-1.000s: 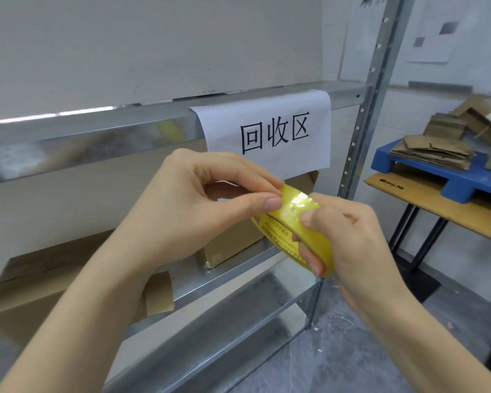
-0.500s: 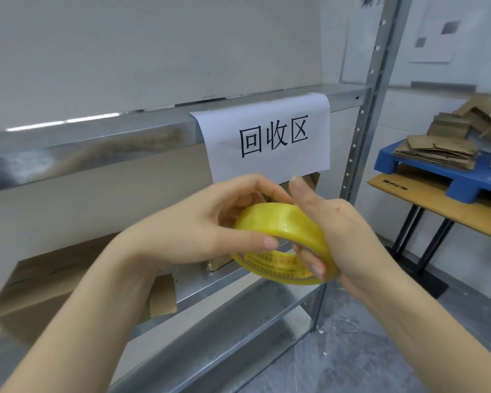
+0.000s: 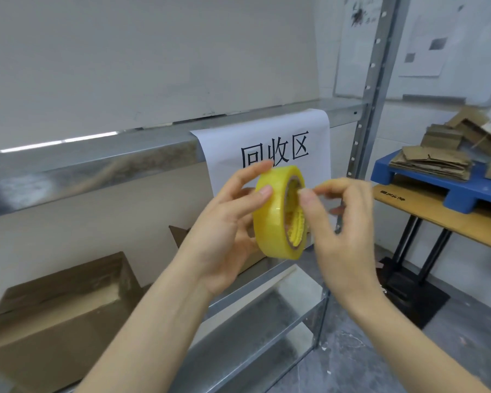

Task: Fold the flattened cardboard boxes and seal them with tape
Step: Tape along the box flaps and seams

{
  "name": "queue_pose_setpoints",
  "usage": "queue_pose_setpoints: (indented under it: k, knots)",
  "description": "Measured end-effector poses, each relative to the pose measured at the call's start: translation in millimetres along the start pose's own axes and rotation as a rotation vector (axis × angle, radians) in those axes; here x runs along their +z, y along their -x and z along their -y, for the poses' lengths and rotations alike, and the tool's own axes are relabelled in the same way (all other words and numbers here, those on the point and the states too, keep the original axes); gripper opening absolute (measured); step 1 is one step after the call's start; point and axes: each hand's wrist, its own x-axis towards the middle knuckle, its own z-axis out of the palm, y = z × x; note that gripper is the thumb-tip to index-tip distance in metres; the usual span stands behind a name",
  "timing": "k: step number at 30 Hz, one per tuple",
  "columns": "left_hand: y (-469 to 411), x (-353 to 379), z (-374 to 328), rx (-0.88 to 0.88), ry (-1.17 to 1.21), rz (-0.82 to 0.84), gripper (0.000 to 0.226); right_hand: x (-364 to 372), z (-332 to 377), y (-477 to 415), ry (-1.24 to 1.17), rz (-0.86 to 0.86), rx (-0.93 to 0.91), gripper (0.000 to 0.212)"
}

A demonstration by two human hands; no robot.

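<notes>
The tape roll (image 3: 270, 222) has turned from flat to on edge and risen before the paper sign (image 3: 267, 129); the left hand (image 3: 224, 239) grips its outer band, and the right hand (image 3: 346, 236) pinches at its rim. Likely the step is finding the tape's free end; next it must be peeled up and carried to the box (image 3: 54, 302) on the shelf (image 3: 267, 316).

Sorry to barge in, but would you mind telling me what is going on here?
A person stands at a metal shelf, holding a yellow tape roll on edge in the left hand. The right hand pinches at the roll's rim, apparently picking out the loose end; blur hides whether a strip is free. A folded cardboard box sits on the shelf below, and flattened boxes lie stacked on a blue pallet to the right.
</notes>
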Motion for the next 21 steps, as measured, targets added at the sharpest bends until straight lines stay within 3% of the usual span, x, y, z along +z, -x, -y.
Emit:
queue_pose_setpoints:
  k: [3,5,8,11,14,21]
  knots:
    - [-2.7,2.6,6.8,0.007,0.071,-0.031,0.043,7.4,10.5,2.4,-0.108,0.283,0.064,0.039]
    - [-2.3,-0.7,6.8,0.024,0.011,-0.059,0.036,9.6,12.2,1.4,-0.151,0.386,0.112,0.037]
    - [-3.2,-18.8,-3.6,0.158,-0.458,-0.124,0.016,7.7,9.6,2.5,-0.098,0.449,0.03,0.028]
    - [-1.7,-28.9,-12.7,0.397,-0.932,-0.227,0.016,5.5,7.5,3.4,-0.057,0.454,-0.045,0.017]
    - [2.6,-24.2,-12.8,0.541,-0.929,-0.239,0.015,4.9,11.5,1.4,-0.003,0.447,-0.106,0.013]
    - [7.2,-22.4,-6.2,0.576,-0.952,-0.264,0.005,5.5,14.7,3.7,0.264,0.371,-0.222,0.019]
